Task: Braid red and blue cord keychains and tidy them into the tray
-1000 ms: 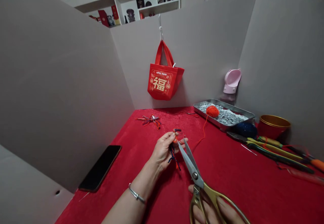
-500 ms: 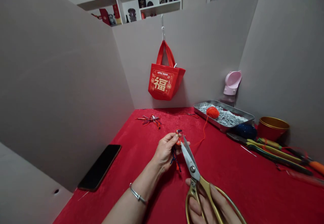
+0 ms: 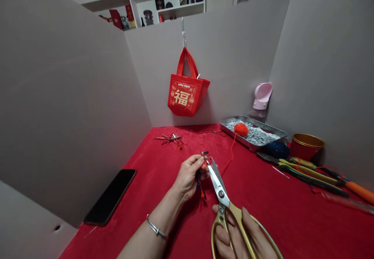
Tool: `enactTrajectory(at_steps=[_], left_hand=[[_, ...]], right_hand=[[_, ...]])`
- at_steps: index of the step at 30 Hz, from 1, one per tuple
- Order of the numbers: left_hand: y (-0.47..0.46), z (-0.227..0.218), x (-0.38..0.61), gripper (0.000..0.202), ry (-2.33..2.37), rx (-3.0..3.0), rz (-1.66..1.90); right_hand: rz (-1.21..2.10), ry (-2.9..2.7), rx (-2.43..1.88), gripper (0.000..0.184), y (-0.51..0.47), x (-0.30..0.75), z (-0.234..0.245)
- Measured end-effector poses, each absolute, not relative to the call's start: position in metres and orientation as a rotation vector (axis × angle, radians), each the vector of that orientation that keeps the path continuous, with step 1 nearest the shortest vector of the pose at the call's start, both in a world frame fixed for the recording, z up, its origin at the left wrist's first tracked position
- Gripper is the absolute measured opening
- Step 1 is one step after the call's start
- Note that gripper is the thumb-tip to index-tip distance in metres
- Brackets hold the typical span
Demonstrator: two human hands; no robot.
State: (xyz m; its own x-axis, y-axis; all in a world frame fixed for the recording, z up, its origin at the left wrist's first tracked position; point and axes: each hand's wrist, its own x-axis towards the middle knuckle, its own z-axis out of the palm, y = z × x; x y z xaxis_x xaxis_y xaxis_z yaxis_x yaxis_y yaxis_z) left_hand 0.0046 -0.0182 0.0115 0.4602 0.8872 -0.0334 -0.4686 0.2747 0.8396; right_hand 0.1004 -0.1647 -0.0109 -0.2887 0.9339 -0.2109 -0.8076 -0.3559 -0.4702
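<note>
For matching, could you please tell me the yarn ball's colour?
The yarn ball is orange-red, clearest in the head view.

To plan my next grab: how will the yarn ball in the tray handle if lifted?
The yarn ball looks soft and light for its size, so it should give slightly under pressure. Being round, it may roll across the metal bits in the tray. Its strand trails away, so it could unwind.

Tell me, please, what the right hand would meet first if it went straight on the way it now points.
Most likely the knotted cord pinched in the left hand: the scissors in the right hand aim their tips at it, though depth is unclear.
</note>
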Motion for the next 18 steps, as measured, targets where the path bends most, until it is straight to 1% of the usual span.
enactTrajectory(at_steps=[2,6,10,13,18], left_hand=[[-0.0187,0.0121,0.0047,0.024,0.575,0.871,0.982],[-0.0188,0.013,0.0049,0.023,0.585,0.862,0.985],[-0.0181,0.0126,0.0048,0.023,0.588,0.858,0.982],[-0.018,0.012,0.0049,0.024,0.584,0.861,0.985],[-0.019,0.0128,0.0054,0.023,0.584,0.866,0.98]], right_hand=[[1.908,-0.187,-0.507,0.033,-0.1638,0.0996,-0.0089],[1.945,-0.106,-0.527,0.038,-0.1636,0.1001,-0.0079],[1.9,-0.05,-0.703,0.04,-0.1659,0.1021,-0.0086],[1.854,-0.079,-0.853,0.046,-0.1673,0.1028,-0.009],[1.822,-0.132,-0.95,0.053,-0.1686,0.1049,-0.0097]])
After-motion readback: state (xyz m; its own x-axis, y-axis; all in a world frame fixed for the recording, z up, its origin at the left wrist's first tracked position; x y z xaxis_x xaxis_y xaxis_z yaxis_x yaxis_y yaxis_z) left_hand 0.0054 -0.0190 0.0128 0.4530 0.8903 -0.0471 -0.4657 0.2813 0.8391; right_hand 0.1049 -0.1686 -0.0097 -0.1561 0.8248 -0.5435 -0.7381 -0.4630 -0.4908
